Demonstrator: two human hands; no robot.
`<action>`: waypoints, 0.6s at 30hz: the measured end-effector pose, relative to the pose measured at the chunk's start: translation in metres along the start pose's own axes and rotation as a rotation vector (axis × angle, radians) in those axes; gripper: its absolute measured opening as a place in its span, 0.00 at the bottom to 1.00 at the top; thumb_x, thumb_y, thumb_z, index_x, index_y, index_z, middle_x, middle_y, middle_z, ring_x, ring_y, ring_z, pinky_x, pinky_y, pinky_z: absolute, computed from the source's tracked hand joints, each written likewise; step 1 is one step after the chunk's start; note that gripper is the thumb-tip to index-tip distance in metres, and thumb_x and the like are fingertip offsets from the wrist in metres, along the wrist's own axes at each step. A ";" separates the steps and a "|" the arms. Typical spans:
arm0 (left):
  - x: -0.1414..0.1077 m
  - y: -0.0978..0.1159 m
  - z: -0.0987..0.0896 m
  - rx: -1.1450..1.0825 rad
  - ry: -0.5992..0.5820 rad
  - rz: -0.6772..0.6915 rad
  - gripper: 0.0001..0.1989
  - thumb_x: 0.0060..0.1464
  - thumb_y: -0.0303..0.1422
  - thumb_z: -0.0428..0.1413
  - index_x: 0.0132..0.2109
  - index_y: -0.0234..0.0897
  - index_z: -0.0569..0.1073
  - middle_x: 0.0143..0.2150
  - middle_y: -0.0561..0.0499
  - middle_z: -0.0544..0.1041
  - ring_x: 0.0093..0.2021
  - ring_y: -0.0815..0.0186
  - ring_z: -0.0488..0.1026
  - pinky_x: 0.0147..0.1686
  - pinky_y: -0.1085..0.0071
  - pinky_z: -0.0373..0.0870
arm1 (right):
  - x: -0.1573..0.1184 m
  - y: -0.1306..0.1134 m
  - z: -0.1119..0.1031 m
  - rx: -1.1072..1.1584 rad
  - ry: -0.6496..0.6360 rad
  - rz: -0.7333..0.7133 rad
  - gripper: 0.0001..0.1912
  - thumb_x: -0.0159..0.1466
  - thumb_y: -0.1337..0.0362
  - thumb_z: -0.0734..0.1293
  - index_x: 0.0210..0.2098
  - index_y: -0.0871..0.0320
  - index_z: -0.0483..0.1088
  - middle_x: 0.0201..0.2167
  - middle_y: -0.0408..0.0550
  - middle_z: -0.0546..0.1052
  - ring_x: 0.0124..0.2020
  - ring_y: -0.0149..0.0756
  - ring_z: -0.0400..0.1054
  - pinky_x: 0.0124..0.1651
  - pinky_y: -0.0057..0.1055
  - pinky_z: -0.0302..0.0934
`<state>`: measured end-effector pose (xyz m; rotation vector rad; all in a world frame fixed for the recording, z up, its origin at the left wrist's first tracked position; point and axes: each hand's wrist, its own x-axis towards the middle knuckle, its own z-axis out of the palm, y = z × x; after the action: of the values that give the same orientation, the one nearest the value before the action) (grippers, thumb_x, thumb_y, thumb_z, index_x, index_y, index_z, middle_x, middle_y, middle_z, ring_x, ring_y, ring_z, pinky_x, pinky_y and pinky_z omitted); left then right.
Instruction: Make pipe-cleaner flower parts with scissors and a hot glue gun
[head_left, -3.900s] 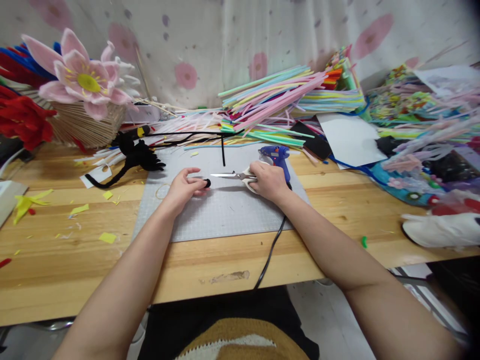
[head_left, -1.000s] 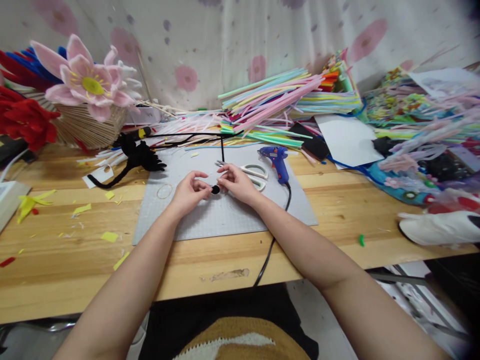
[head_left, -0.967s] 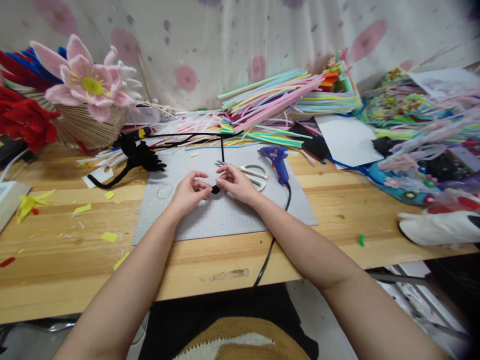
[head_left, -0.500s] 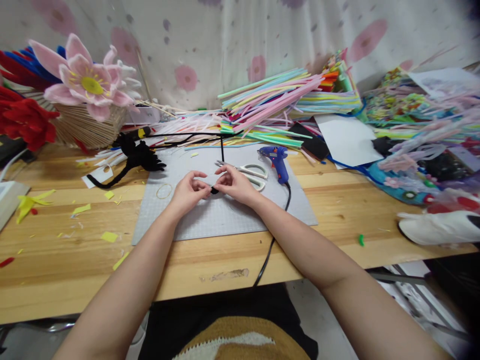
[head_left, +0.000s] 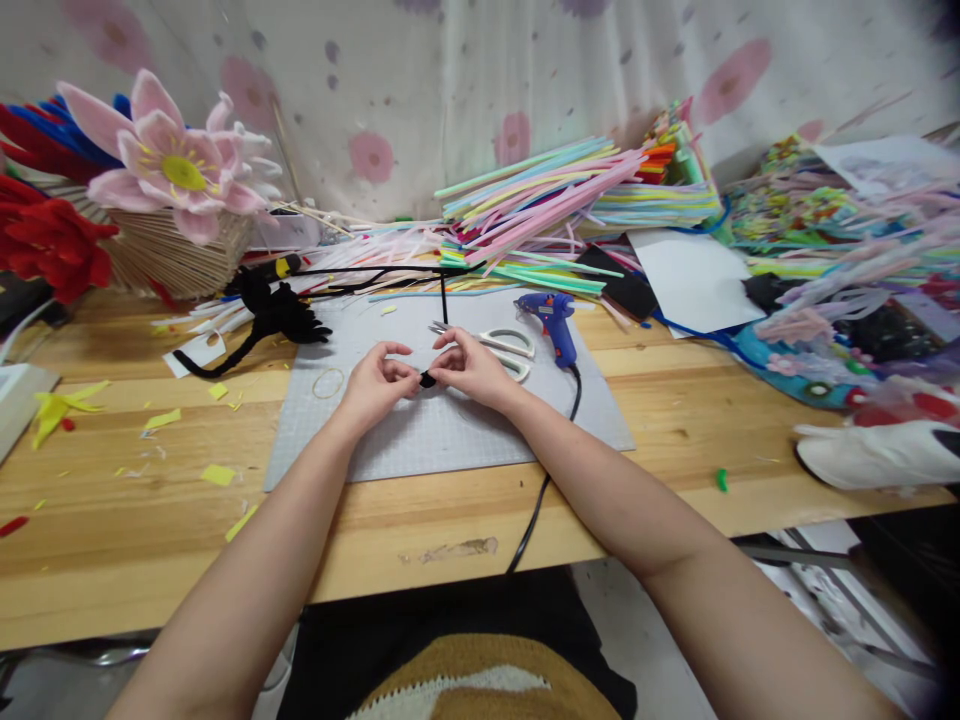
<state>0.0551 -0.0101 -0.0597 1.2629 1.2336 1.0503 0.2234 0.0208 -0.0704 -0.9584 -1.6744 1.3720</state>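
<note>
Over the grey cutting mat (head_left: 315, 430), a small black fuzzy piece (head_left: 427, 379) is pinched between my two hands. My left hand (head_left: 381, 382) grips its left side with thumb and fingertips. On its right side, my right hand (head_left: 466, 370) has thumb and index finger closed. Scissors (head_left: 510, 345) with pale handles lie on the mat just behind my right hand. A blue glue gun (head_left: 553, 325) rests farther right, its black cord running to the front edge. A black fuzzy figure (head_left: 279, 312) with a long tail lies at the mat's left back corner.
Colourful fuzzy stems (head_left: 555, 195) are piled along the back. A pink flower (head_left: 182, 170) and a red flower (head_left: 56, 240) stand back left. Yellow scraps (head_left: 218, 474) lie on the wooden table (head_left: 675, 420). White paper (head_left: 690, 275) is at right, with a white shoe-like object (head_left: 877, 455).
The black piece shows slightly more between my fingertips. Both hands have otherwise stayed almost in place.
</note>
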 end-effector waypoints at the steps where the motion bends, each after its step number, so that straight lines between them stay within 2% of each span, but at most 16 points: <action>1: 0.000 0.000 0.000 -0.001 0.000 0.000 0.22 0.37 0.30 0.60 0.42 0.35 0.63 0.22 0.57 0.73 0.23 0.70 0.70 0.27 0.72 0.68 | 0.000 0.000 0.000 -0.002 0.004 0.001 0.17 0.51 0.66 0.67 0.37 0.56 0.57 0.25 0.40 0.73 0.25 0.28 0.69 0.31 0.28 0.64; 13: 0.000 0.000 0.000 -0.013 0.007 -0.001 0.22 0.37 0.30 0.60 0.42 0.35 0.63 0.22 0.57 0.72 0.23 0.70 0.71 0.26 0.72 0.69 | -0.001 -0.001 0.001 -0.015 0.011 0.006 0.16 0.51 0.66 0.67 0.37 0.56 0.57 0.25 0.39 0.73 0.23 0.28 0.68 0.30 0.27 0.63; 18: -0.001 0.005 0.002 -0.045 0.037 -0.024 0.21 0.41 0.36 0.59 0.43 0.33 0.65 0.24 0.54 0.74 0.25 0.68 0.73 0.26 0.71 0.70 | 0.000 -0.002 0.002 0.014 0.063 0.030 0.15 0.52 0.66 0.66 0.36 0.56 0.57 0.23 0.39 0.72 0.23 0.28 0.67 0.30 0.27 0.62</action>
<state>0.0571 -0.0114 -0.0547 1.1965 1.2439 1.0828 0.2210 0.0195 -0.0692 -1.0127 -1.6074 1.3571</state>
